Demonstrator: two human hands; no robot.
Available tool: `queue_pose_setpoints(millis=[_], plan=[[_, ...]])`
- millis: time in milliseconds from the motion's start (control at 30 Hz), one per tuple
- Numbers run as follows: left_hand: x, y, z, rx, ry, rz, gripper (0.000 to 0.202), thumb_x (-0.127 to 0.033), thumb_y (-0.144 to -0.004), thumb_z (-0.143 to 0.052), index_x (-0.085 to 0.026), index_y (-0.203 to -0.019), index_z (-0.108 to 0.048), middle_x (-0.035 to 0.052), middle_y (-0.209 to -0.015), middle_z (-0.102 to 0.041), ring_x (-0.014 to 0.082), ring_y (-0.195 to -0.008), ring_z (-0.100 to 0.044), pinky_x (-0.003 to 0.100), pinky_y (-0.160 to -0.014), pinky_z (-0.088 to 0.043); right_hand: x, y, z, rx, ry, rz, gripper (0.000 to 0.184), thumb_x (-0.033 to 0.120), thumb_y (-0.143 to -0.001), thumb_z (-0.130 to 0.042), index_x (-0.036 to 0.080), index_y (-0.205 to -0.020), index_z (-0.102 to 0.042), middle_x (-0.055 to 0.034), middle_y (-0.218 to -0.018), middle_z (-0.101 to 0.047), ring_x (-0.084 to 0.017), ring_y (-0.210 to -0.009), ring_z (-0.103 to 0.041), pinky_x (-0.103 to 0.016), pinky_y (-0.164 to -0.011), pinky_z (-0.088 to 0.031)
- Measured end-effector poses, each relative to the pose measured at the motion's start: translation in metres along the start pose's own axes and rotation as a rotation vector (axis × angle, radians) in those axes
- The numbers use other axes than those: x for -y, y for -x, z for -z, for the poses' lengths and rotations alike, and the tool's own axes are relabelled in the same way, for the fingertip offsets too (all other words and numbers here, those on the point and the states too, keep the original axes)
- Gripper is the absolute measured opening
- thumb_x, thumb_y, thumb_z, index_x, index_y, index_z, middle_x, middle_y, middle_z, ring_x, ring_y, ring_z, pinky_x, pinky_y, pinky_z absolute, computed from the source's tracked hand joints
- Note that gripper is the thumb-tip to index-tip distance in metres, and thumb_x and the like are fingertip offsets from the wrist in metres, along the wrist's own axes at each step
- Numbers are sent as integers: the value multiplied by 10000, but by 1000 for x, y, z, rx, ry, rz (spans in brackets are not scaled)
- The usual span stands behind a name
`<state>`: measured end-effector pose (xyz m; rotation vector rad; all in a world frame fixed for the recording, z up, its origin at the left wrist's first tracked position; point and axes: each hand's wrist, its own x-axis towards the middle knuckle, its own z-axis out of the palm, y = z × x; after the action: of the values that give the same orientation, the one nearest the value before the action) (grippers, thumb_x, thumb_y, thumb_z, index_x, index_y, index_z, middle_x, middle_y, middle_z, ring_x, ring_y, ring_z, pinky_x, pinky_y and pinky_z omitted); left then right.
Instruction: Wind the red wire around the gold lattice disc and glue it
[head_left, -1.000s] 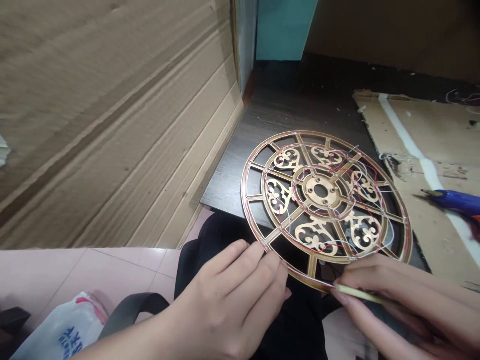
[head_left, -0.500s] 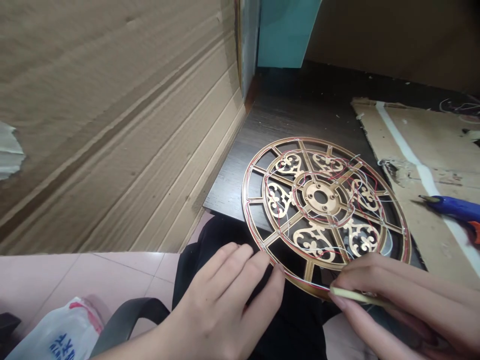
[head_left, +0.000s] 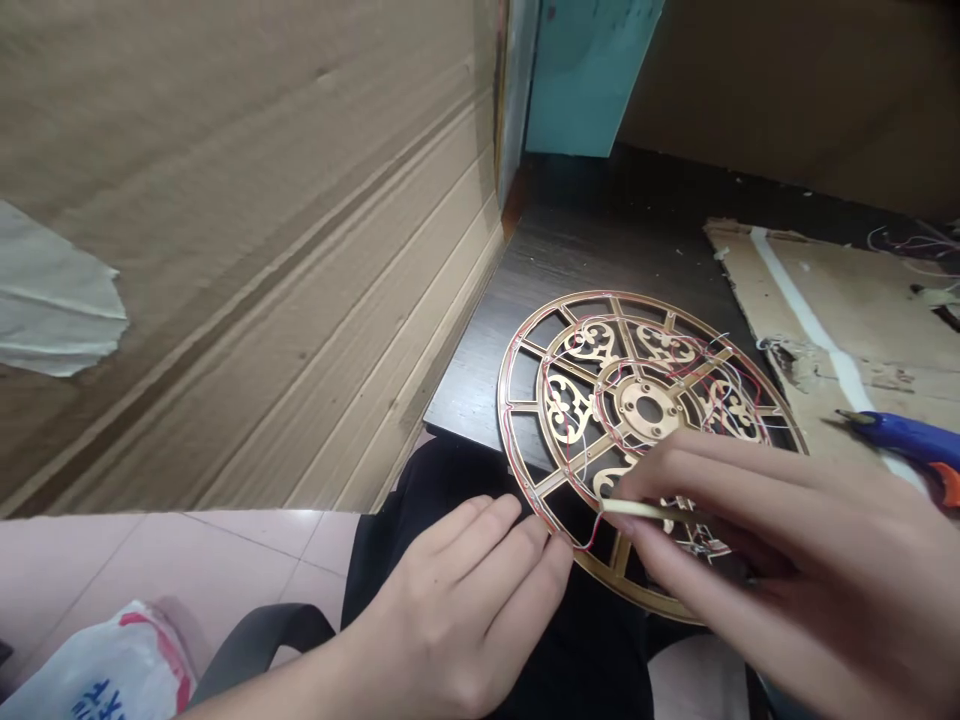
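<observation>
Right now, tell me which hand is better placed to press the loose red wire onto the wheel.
Probably the right hand: it holds the pale stick with its tip at the red wire. The left hand only rests fingertips on the wheel rim.

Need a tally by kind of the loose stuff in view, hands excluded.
Wooden wheel: 1
Stick, pinched in right hand: 1
Glue gun: 1
Cardboard sheet: 1
Plastic bag: 1
Total: 5
</observation>
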<state>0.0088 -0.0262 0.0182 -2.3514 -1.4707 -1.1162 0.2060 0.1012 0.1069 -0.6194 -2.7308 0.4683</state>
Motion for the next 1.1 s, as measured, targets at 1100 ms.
queue_pose_setpoints(millis=[1100], plan=[[1,7,10,80,-168,-156,334,-164,-949,-569,-36,-1219,-719,141,-1346,-661,282,-1239,-619,429,-1036,-558,-5,-54,-14,295,-197,14,179,102,-987,-564,174,-937,-720,-31,-838,-651,-164,-695,-592,-308,-701,-468]])
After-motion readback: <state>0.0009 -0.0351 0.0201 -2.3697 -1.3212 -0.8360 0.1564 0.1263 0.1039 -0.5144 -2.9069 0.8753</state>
